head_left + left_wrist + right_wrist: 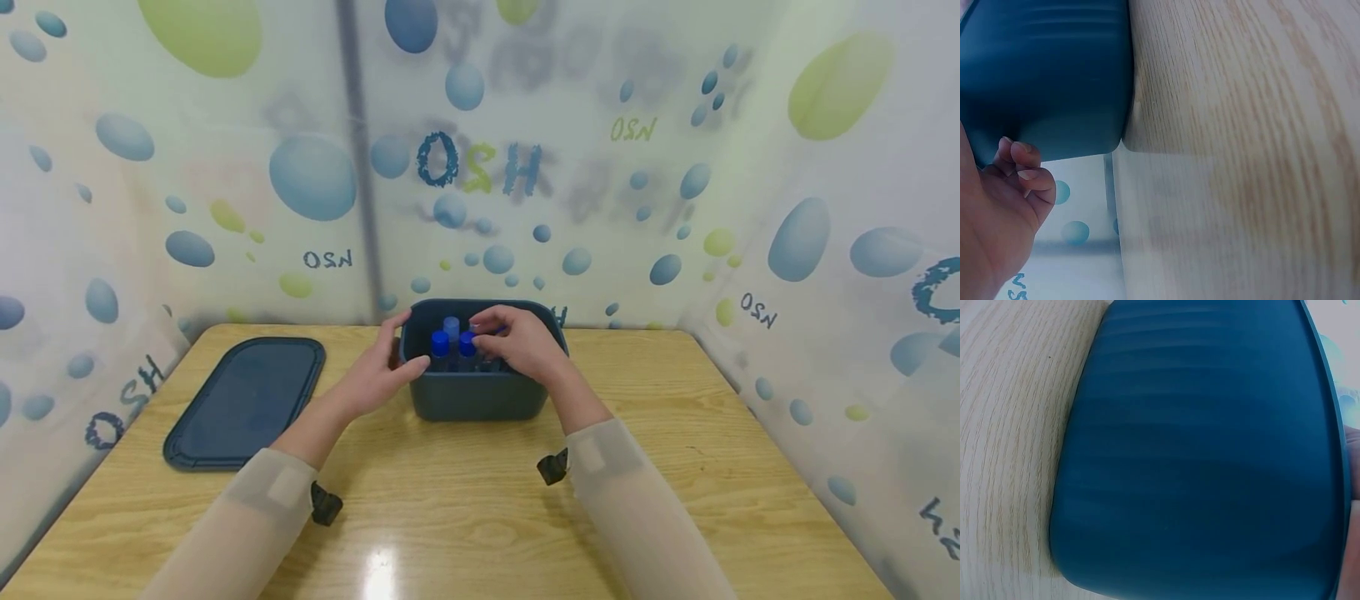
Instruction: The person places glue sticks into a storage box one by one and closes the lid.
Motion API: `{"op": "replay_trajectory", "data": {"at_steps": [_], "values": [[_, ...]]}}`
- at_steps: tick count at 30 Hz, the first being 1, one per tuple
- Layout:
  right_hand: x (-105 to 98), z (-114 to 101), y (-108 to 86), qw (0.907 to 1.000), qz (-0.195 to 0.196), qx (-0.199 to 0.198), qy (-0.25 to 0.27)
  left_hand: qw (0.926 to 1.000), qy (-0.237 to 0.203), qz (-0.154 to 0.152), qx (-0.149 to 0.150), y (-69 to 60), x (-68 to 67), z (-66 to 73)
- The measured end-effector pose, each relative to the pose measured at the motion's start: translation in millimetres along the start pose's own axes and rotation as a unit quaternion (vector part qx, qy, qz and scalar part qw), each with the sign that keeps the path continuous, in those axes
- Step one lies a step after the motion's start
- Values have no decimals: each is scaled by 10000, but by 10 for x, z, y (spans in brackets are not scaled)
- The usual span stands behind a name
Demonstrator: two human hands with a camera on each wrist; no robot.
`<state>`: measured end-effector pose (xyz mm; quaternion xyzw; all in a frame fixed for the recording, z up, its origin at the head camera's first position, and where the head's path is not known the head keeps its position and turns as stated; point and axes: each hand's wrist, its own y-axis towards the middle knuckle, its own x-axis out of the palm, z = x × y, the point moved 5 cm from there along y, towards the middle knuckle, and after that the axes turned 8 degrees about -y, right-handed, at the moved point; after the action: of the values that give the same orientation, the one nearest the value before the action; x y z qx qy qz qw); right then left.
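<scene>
A dark blue-green storage bin (480,398) stands open toward the back of the wooden table. Inside are several upright bottles with blue caps (440,342); their lower parts are hidden by the bin's front wall. My left hand (378,371) holds the bin's left end, thumb at the front corner of the rim. In the left wrist view, its fingers (1036,180) curl beside the outer wall. Over the bin's right half, my right hand (517,340) reaches inside, thumb and fingertips close to the caps. Whether it pinches a bottle is unclear. The right wrist view mostly shows the bin's side (1197,450).
A dark lid (247,400) with rounded corners lies flat on the table, left of the bin. Patterned curtains (480,233) with blue and green spots enclose the back and both sides of the table (450,517).
</scene>
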<state>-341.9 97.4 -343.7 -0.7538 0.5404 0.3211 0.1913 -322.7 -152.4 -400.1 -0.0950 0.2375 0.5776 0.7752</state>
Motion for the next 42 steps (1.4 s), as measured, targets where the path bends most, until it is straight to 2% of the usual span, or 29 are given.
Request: {"op": "replay_trajectory", "data": {"at_steps": [5,19,33,42], "values": [[-26,3,-22,9998,140,-96,115,10000,58,-32,-48,8,9,12],[-153,-90,-125,9912,929,-869,-377,9999,-17,-105,-30,14,46,21],[-455,164,-473,9933,876,-724,-215,9999,-62,-97,-5,0,12,45],[-715,373,-638,9904,1158,-626,-417,10000,-52,-63,6,-13,-7,38]]}}
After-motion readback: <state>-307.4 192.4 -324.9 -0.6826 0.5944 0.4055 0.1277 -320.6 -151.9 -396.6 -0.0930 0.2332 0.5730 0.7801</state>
